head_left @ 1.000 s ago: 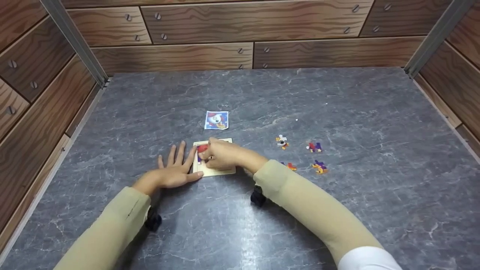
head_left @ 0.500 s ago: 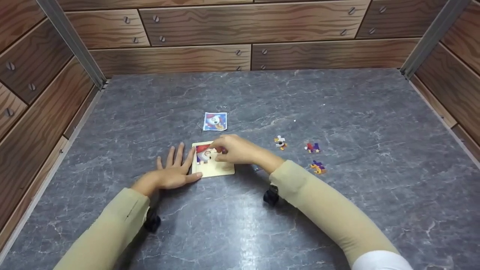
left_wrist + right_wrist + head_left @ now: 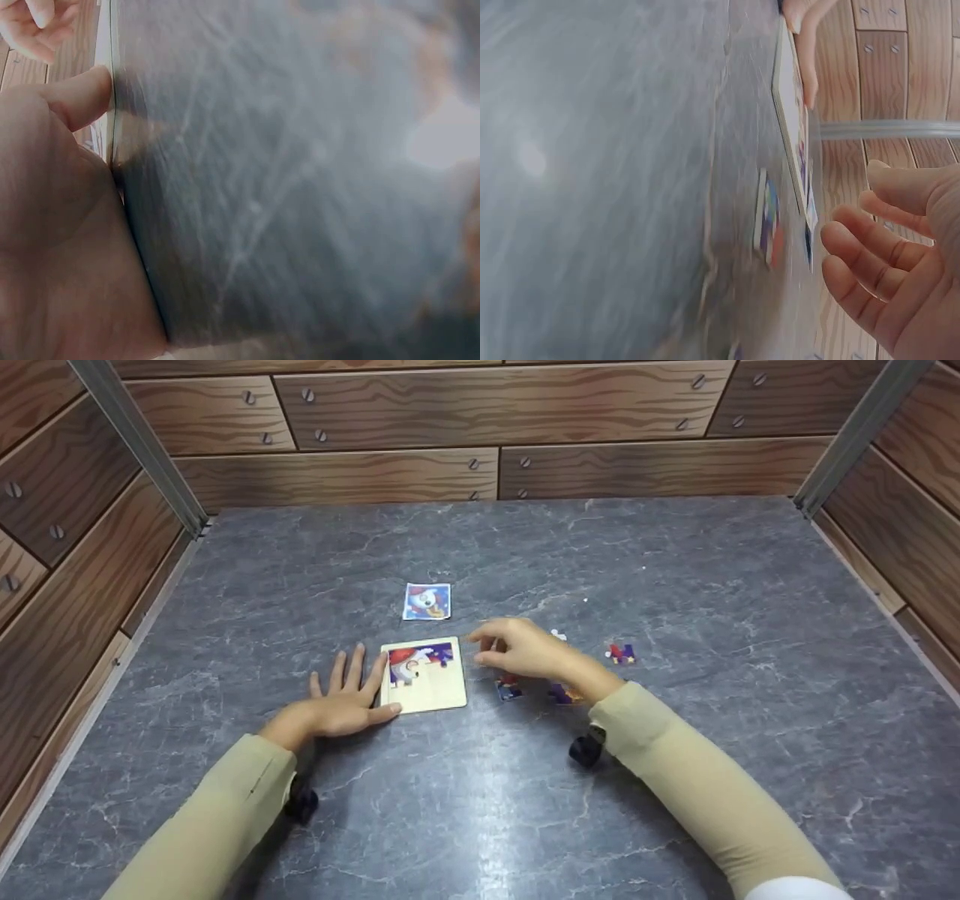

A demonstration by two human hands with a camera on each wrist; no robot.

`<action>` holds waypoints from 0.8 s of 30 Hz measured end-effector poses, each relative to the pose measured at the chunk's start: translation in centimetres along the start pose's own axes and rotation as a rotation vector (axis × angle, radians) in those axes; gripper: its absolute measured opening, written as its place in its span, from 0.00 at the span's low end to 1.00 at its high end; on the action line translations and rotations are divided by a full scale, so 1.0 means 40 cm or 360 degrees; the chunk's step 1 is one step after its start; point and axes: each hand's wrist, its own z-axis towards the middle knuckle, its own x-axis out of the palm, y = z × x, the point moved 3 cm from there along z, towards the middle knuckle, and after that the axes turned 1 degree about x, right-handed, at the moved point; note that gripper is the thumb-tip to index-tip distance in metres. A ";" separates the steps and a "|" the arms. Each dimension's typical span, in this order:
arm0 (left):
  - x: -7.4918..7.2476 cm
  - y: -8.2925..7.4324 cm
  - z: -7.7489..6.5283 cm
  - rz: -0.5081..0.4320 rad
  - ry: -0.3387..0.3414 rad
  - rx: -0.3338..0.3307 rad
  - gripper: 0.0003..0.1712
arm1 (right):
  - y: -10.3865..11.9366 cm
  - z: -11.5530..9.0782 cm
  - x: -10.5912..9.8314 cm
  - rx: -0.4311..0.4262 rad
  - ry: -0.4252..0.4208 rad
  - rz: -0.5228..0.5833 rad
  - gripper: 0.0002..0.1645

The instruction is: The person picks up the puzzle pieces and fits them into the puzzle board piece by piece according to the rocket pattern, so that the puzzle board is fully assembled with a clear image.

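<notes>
A pale square puzzle tray (image 3: 442,695) lies on the table, with joined puzzle pieces (image 3: 409,660) along its top and left side in red, white and purple. My left hand (image 3: 341,709) lies flat with spread fingers, its index finger and thumb at the tray's left edge. Just right of the tray hovers my right hand (image 3: 529,649), fingers loosely bent. The right wrist view shows that hand (image 3: 900,262) holding nothing, thumb apart from the fingers. A loose puzzle piece (image 3: 508,688) lies below it in the head view, and another purple-and-orange piece (image 3: 566,694) is partly hidden by the wrist.
Behind the tray lies a small picture card (image 3: 427,601) of a white-faced figure in red. A red-and-purple puzzle piece (image 3: 621,653) lies farther right; a white piece (image 3: 557,635) shows partly behind the right hand. Wood-patterned walls (image 3: 337,476) enclose the grey marbled table (image 3: 675,780).
My right hand has lifted off the tray and moved right, uncovering the joined pieces along its top. The left hand stays at the tray's edge. The head view has shifted slightly.
</notes>
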 end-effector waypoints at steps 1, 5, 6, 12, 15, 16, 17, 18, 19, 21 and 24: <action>-0.001 -0.002 -0.002 -0.0005 -0.0004 -0.0002 0.56 | -0.006 -0.007 -0.006 0.0013 -0.0005 0.0009 0.20; -0.002 -0.005 -0.006 -0.0014 -0.0021 0.0016 0.58 | -0.032 -0.035 -0.031 0.0071 -0.0032 0.0037 0.20; -0.003 -0.006 -0.007 -0.0007 -0.0021 0.0012 0.58 | -0.038 -0.042 -0.038 0.0081 -0.0044 0.0044 0.20; 0.002 0.001 0.003 0.0019 -0.0018 -0.0008 0.57 | -0.075 -0.085 -0.074 0.0106 -0.0144 0.0071 0.20; 0.004 0.002 0.007 0.0037 -0.0006 -0.0017 0.57 | -0.092 -0.105 -0.089 0.0116 -0.0189 0.0070 0.20; 0.004 0.002 0.006 0.0026 -0.0009 -0.0006 0.57 | -0.100 -0.112 -0.093 0.0136 -0.0202 0.0082 0.20; 0.003 0.001 0.006 0.0028 -0.0010 -0.0005 0.57 | -0.107 -0.118 -0.097 0.0156 -0.0212 0.0098 0.20; 0.002 -0.001 0.005 0.0027 -0.0010 -0.0004 0.57 | -0.113 -0.124 -0.101 0.0176 -0.0224 0.0108 0.19; 0.001 -0.002 0.003 0.0027 -0.0008 -0.0006 0.56 | -0.120 -0.129 -0.105 0.0199 -0.0236 0.0117 0.19; 0.000 -0.003 0.000 0.0011 -0.0016 0.0009 0.57 | -0.133 -0.136 -0.111 0.0237 -0.0272 0.0122 0.19; 0.000 -0.001 0.001 0.0022 -0.0007 -0.0010 0.56 | -0.153 -0.144 -0.118 0.0270 -0.0312 0.0083 0.19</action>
